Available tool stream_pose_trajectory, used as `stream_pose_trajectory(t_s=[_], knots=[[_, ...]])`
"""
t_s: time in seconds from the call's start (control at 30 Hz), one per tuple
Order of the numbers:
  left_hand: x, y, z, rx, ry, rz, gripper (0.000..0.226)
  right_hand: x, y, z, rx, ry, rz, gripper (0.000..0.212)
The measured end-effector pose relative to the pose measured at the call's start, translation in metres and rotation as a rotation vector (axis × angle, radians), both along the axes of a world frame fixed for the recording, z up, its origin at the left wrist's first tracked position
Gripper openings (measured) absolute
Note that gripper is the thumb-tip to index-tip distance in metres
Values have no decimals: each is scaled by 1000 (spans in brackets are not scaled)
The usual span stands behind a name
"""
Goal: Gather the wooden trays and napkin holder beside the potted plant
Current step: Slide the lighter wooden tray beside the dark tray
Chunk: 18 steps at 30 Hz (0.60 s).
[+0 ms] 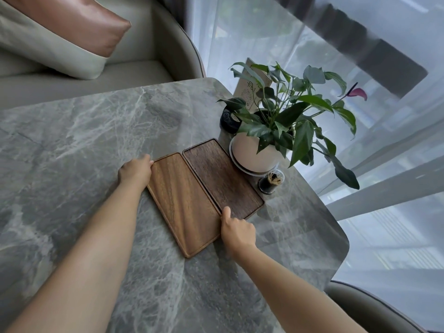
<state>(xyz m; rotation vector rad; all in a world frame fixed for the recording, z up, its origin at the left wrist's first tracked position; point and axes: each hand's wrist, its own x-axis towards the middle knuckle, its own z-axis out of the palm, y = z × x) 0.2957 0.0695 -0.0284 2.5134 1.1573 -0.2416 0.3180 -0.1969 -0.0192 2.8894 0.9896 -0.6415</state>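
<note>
- I see two wooden trays lying flat on the grey marble counter [72, 131], side by side with their long edges touching
- The lighter tray [185, 205] has its long axis running from the far left toward the near right; its near short end reaches closer to me than its neighbour's
- The darker tray [221, 179] lies parallel on the right, its far corner just beside the white pot of the potted plant [254, 152]
- My left hand [135, 171] rests at the far left corner of the lighter tray, fingers curled down over the short edge; how firmly that grip closes on the wood I cannot tell, since the fingertips are hidden by the back of the hand
- My right hand [237, 230] sits at the near end of the seam between the trays, thumb laid on the rim there and the other fingers folded under, out of sight; which of the two trays this grip has hold of I cannot tell
- A small dark toothpick jar [270, 182] stands near the pot, just right of the darker tray
- Behind the plant a round black object [229, 121] is partly covered by leaves and I cannot make out what it is; a tan printed card [249, 92] stands upright beyond it, its print too blurred to read
- A cushioned seat [134, 51] with a copper and cream pillow [72, 27] is cut off at the top left edge
</note>
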Motion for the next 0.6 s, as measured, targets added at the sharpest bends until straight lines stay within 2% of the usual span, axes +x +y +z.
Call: stream_pose_trajectory(t_s=[0.17,0.4,0.6], knots=[[2,-2,1,13,36,-16,36,4,2,2,-36,-1,-29,13],[2,-5,4,20,83,-18,37,2,4,9,-97,-1,14,25],[-14,-7,19,121,39,-55,46,5,8,17,-31,-40,-36,16]])
